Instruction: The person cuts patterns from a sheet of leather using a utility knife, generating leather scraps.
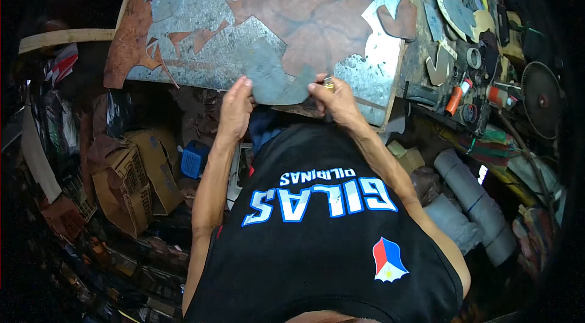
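Note:
A grey, curved, notched flat piece (268,76), like a pattern template, is held up at the near edge of the metal-topped table. My left hand (236,106) pinches its left edge between thumb and fingers. Its right end is pinched by my right hand (336,101), which also has a dark, slim tool with a brass-coloured part (329,83) in its fingers; the tool's kind is hard to make out. Just beyond the grey piece lies a large brown leather sheet (311,3) with cut-out edges.
A notched brown leather piece (397,18) lies at the right, with leather scraps (129,49) at the left. The side bench holds several templates (457,12), an orange bottle (454,100) and a tape roll (474,58). A fan (541,100) stands far right; cardboard boxes (125,183) sit below left.

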Demonstrator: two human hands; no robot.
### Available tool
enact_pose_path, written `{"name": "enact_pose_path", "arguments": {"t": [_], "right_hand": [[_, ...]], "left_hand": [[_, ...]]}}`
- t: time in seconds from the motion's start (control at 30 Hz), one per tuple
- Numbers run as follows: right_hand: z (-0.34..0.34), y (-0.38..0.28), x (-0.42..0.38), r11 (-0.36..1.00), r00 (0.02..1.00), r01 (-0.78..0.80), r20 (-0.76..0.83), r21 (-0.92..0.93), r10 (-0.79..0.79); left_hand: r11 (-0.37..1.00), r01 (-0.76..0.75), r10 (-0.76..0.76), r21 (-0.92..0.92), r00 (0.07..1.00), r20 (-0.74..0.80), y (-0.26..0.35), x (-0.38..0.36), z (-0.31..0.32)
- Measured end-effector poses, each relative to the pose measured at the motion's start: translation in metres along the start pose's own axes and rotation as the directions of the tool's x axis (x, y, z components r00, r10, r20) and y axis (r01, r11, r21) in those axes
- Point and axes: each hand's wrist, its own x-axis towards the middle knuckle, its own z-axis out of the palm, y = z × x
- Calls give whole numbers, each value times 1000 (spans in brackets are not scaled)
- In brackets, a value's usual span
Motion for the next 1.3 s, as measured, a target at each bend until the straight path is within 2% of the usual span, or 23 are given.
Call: {"name": "enact_pose_path", "arguments": {"t": [0.03, 0.07, 0.1, 0.13, 0.17, 0.23, 0.37, 0.43, 0.47, 0.5, 0.57, 0.67, 0.8, 0.87, 0.9, 0.97, 1.0, 1.07, 1.1, 1.17, 1.2, 1.23, 1.3], "right_hand": [[-10, 0, -1, 999, 998, 2, -60, -46, -4], [-23, -3, 2, 997, 994, 39, -101, -60, -45], [-35, -9, 7, 994, 986, 77, -139, -77, -88], [-42, -17, 12, 991, 973, 62, -213, -115, -86], [-50, -23, 16, 987, 953, 45, -288, -153, -88], [-60, -27, 25, 986, 960, 51, -263, -159, -92], [-59, -15, 36, 985, 944, 64, -312, -157, -111], [-54, -12, 33, 964, 940, 41, -316, -262, -126], [-51, -8, 32, 929, 916, 91, -335, -358, -219], [-46, -13, 30, 923, 919, 17, -358, -385, -167], [-40, -16, 27, 874, 910, 4, -361, -486, -205], [-34, -14, 27, 809, 910, 4, -333, -588, -246], [-33, -4, 30, 784, 919, -33, -327, -619, -220], [-37, 1, 32, 722, 911, 19, -285, -691, -297], [-38, 2, 29, 725, 909, 8, -297, -688, -292], [-40, 0, 23, 732, 888, 8, -332, -681, -319], [-40, -3, 19, 735, 883, -1, -346, -678, -319], [-36, -10, 7, 676, 918, -106, -333, -730, -216], [-30, -12, 0, 679, 913, -117, -348, -725, -213], [-14, -14, -9, 710, 928, -178, -356, -681, -109], [-6, -3, -11, 697, 912, -72, -330, -713, -243], [-2, 2, -14, 702, 907, -84, -345, -707, -240], [14, 7, -20, 737, 903, -191, -411, -649, -128]], "left_hand": [[1000, 4, -4, -4, 1000, -5, -1, 0, 3], [735, -341, 338, 586, 934, 119, -4, 2, 8], [74, -505, 489, 860, 770, 409, -4, 4, 14], [-141, -533, 532, 834, 670, 518, 3, 6, 25], [-139, -528, 534, 838, 672, 512, 4, 7, 26], [-271, -476, 482, 837, 685, 546, 3, 8, 27], [-254, -438, 449, 862, 736, 507, 3, 13, 14], [-248, -439, 429, 863, 749, 505, 4, 15, 13], [-245, -447, 430, 860, 745, 510, 4, 17, 14], [-256, -425, 426, 868, 757, 496, 5, 18, 15], [-263, -414, 418, 872, 765, 489, 8, 20, 17], [-231, -382, 340, 895, 830, 442, 19, 17, 14], [-204, -418, 289, 885, 838, 463, 35, 28, 9], [-253, -555, 316, 793, 727, 609, 42, 47, 12], [-248, -563, 307, 788, 726, 616, 42, 56, 14], [-343, -617, 219, 708, 681, 699, 43, 76, 17], [-334, -617, 122, 713, 721, 682, 43, 86, 17], [-339, -657, 81, 673, 693, 716, 43, 100, 14], [-346, -684, 51, 642, 669, 741, 45, 105, 14], [-342, -717, 35, 608, 637, 770, 49, 116, 12], [-338, -738, 20, 583, 614, 789, 50, 118, 10], [-333, -749, 10, 573, 605, 796, 52, 120, 9], [-334, -769, 4, 545, 577, 817, 54, 124, 6]]}}
